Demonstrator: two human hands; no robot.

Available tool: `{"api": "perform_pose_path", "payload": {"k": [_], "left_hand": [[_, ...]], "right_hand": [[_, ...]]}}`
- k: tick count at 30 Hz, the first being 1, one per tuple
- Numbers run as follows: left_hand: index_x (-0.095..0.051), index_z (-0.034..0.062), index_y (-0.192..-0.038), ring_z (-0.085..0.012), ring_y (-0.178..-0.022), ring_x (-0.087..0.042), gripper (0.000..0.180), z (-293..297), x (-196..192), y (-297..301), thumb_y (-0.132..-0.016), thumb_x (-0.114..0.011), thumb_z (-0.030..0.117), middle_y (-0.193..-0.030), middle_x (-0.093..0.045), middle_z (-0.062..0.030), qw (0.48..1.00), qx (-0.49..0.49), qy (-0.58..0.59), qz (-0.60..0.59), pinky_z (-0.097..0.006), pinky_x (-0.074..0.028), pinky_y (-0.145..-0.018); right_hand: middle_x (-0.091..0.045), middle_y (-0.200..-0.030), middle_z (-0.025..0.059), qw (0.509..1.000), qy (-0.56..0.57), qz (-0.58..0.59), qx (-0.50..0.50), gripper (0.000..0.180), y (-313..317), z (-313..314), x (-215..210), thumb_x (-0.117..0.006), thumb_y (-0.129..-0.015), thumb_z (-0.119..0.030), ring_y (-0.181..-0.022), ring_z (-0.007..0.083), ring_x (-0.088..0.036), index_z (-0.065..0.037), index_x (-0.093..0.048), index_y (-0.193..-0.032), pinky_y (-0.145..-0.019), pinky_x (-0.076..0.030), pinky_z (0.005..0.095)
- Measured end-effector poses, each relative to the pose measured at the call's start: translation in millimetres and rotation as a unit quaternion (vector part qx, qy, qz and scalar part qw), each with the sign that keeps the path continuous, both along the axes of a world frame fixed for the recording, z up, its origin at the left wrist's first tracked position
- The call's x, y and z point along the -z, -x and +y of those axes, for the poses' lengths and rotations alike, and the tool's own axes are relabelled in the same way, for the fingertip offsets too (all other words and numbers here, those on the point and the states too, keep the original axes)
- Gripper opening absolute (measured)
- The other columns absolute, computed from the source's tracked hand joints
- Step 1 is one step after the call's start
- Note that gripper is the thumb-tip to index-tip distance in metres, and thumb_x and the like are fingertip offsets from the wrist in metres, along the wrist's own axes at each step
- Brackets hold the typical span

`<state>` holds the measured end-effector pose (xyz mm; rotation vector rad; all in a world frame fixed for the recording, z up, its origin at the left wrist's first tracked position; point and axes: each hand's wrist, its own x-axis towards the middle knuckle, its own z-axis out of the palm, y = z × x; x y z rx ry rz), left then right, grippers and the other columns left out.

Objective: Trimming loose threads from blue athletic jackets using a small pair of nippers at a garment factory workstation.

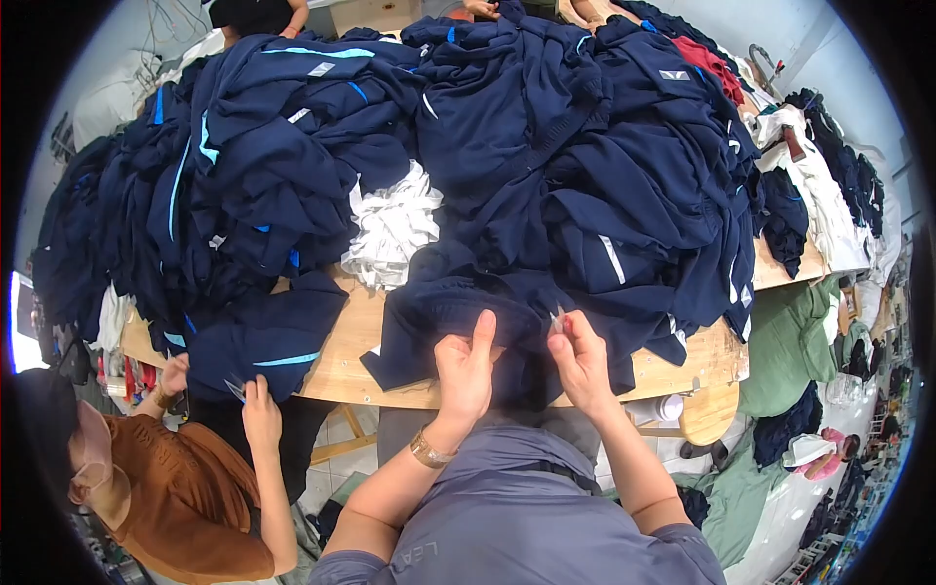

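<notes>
My left hand (465,375) is closed on a dark navy garment (453,307) with a gathered waistband, its thumb pointing up. The garment hangs over the near edge of the wooden table (375,356). To the right, my right hand (582,363) is pinched around small thread snips (558,320), whose pale tips point up and away from me next to the navy cloth. Parts of both hands' fingers are hidden behind the thumbs and palms.
Large heaps of navy garments (643,185) with white and blue trim cover the table. A bundle of white strips (393,222) lies between them. At left, a co-worker in a brown shirt (195,478) holds a pointed tool (235,389) near a navy garment. Green cloth (790,336) hangs at right.
</notes>
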<state>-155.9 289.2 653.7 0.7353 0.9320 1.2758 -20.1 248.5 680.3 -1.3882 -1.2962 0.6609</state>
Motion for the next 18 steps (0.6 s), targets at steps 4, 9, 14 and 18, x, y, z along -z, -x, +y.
{"api": "perform_pose_path", "payload": {"k": [4, 9, 14, 18], "left_hand": [[-0.035, 0.0112, -0.046, -0.0014, -0.045, -0.028, 0.054, -2, -3, -5, -0.091, -0.06, 0.027, -0.048, -0.036, 0.0085, 1.0, -0.013, 0.01, -0.021, -0.022, -0.021, -0.04], [-0.039, 0.0109, -0.046, -0.0019, -0.045, -0.032, 0.053, -2, -15, 2, -0.093, -0.057, 0.027, -0.047, -0.038, 0.0066, 0.999, 0.016, 0.034, 0.022, -0.021, -0.031, -0.044], [-0.052, 0.0067, -0.057, -0.0055, -0.058, -0.05, 0.04, -1, -27, 0, -0.094, -0.054, 0.022, -0.064, -0.055, 0.0002, 0.99, 0.015, 0.065, -0.125, -0.024, -0.046, -0.063], [-0.055, 0.0051, -0.063, -0.0072, -0.065, -0.054, 0.036, -3, -37, -2, -0.095, -0.052, 0.02, -0.071, -0.058, -0.0012, 0.988, 0.006, 0.086, -0.126, -0.025, -0.047, -0.066]], "right_hand": [[-0.043, -0.058, -0.0041, 0.996, 0.069, 0.055, -0.005, 0.024, 21, 1, -1, -0.073, -0.077, -0.013, -0.053, 0.0017, -0.034, -0.002, -0.052, -0.082, -0.046, -0.029, 0.0191], [-0.047, -0.06, -0.0041, 0.986, 0.08, 0.07, -0.126, 0.015, 29, -6, -8, -0.066, -0.083, -0.009, -0.056, 0.0015, -0.038, -0.001, -0.053, -0.082, -0.048, -0.033, 0.0208], [-0.048, -0.064, -0.0042, 0.981, 0.068, 0.154, -0.094, 0.016, 21, -6, -10, -0.067, -0.082, -0.011, -0.057, 0.0022, -0.038, -0.001, -0.054, -0.084, -0.051, -0.033, 0.0192], [-0.057, -0.066, 0.0068, 0.987, 0.046, -0.155, -0.004, 0.031, 13, -1, -7, -0.069, -0.081, -0.025, -0.05, 0.0173, -0.054, -0.002, -0.053, -0.093, -0.047, -0.042, 0.0277]]}}
